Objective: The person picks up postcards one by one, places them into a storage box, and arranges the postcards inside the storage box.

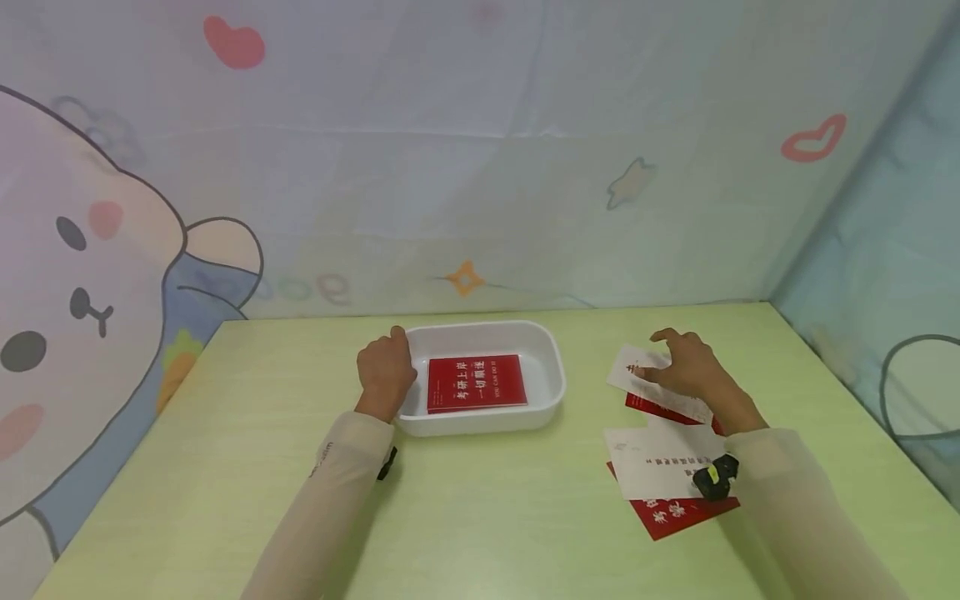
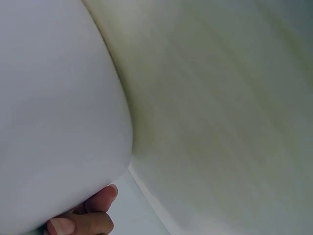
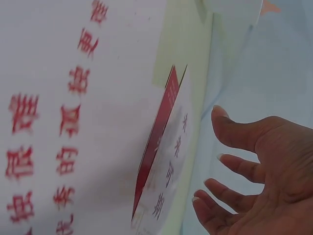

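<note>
My left hand [image 1: 386, 372] grips the left end of a white tray [image 1: 480, 423]; its fingertips [image 2: 93, 223] show against the tray's underside or wall in the left wrist view. Red cards [image 1: 477, 383] with white lettering lie in a small stack inside the tray. Over the cards on the right, my right hand [image 1: 690, 367] hovers with thumb and fingers spread and bent, holding nothing in the right wrist view. Beneath it are a white card [image 1: 624, 377] and a red card [image 1: 651, 406]. Nearer lie another white card [image 1: 645, 467] and a red card [image 1: 663, 521], overlapping.
The light green table [image 1: 480, 525] ends at a back edge against a printed cloth [image 1: 480, 192]. Another cloth hangs along the right side. Both forearms wear pale sleeves, with a black device [image 1: 716, 477] on the right wrist.
</note>
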{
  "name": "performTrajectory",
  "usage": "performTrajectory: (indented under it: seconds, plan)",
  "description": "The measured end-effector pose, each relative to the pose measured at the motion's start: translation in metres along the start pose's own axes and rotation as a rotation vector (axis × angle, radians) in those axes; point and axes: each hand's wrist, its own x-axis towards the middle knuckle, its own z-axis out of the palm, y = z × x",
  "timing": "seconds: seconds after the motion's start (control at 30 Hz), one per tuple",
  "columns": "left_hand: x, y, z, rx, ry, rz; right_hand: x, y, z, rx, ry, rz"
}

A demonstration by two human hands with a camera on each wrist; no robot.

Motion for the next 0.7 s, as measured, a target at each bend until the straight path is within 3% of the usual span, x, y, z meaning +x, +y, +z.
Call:
performTrajectory:
  seconds: [0.53, 0.7]
  plan:
    - [-0.001, -0.001, -0.001, -0.014, -0.006, 0.003, -0.004, 0.032, -0.003, -0.098, -0.011, 0.057]
    - [-0.002, 0.0, -0.001, -0.01, 0.003, 0.007, -0.008, 0.039, -0.003, -0.084, -0.024, 0.089]
